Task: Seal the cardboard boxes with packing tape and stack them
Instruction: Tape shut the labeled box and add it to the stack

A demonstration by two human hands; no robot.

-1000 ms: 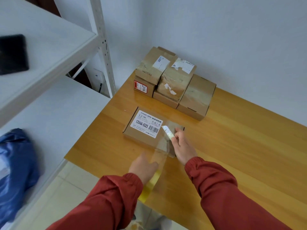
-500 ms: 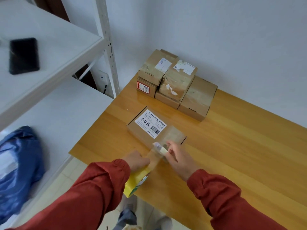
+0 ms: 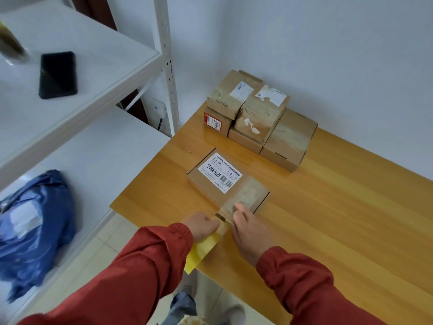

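Note:
A flat cardboard box with a white barcode label lies near the front left corner of the wooden table. A strip of clear tape runs over its right part and down its near side. My left hand grips a yellow tape roll just off the table's edge, below the box. My right hand pinches a small cutter, its blade on the taut tape between the roll and the box. Several taped boxes are stacked at the back by the wall.
A white metal shelf unit stands to the left of the table. A black phone lies on its upper board and a blue plastic bag on the lower one. The wall runs close behind the stack.
My right hand has slid with the cutter from the box top back to its near edge. My left hand has brought the roll up closer to the box.

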